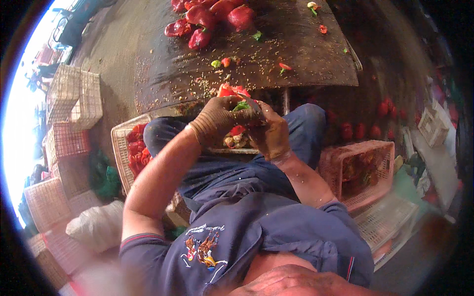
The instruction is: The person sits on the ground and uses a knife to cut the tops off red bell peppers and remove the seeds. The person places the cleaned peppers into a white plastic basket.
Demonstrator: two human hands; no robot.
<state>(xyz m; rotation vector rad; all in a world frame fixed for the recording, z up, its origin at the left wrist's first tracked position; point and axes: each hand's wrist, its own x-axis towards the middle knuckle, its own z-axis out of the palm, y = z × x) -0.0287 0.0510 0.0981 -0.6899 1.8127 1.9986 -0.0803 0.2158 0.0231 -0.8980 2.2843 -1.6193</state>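
Note:
My left hand (218,116), in a dirty knitted work glove, holds a cut red pepper (233,90) at the table's near edge. Close against it is my right hand (270,129), also gloved, its fingers closed on a small knife whose blade (249,99) lies at the pepper. A green stem piece (241,106) shows between both hands. Below them, between my knees, a container (235,151) holds pepper cores (237,140). Several whole red peppers (202,18) are piled on the table (303,48), among scattered seeds and stem pieces.
A white plastic crate (120,148) of red pepper pieces (137,151) stands beside my left knee. A pink crate (333,170) with pepper scraps is at my right. Stacked crates (87,96) and a white sack (98,225) are on the left; more red peppers (359,130) lie at right.

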